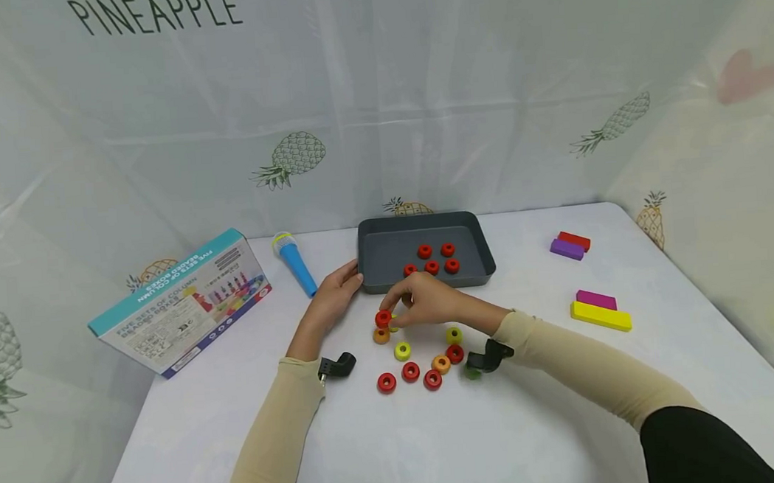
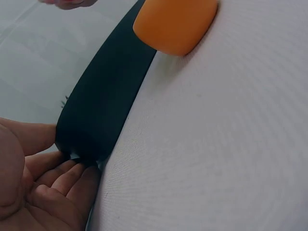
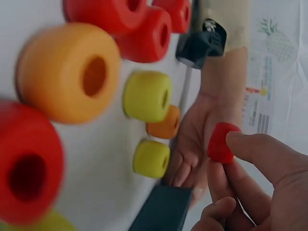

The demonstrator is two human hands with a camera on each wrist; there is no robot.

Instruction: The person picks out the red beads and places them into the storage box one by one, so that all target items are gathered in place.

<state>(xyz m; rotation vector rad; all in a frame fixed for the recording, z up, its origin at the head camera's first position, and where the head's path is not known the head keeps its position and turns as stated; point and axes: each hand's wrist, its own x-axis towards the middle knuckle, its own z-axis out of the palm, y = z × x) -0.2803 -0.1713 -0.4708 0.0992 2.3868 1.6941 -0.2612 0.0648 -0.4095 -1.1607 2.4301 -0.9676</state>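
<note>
Pinching red bead in fingers of right hand, at seven o'clock from tray, likely for precision; clamping left hand fingers on tray's eight-o'clock edge, perhaps for steadiness.

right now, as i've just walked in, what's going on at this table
A person is handling small beads. Their right hand pinches a red bead, while their left hand holds the left end of a gray tray. Five red beads show inside the tray. More loose beads, mostly red, yellow and orange, lie on the table nearer the person. A toy microphone and a box are off to the left.
</note>
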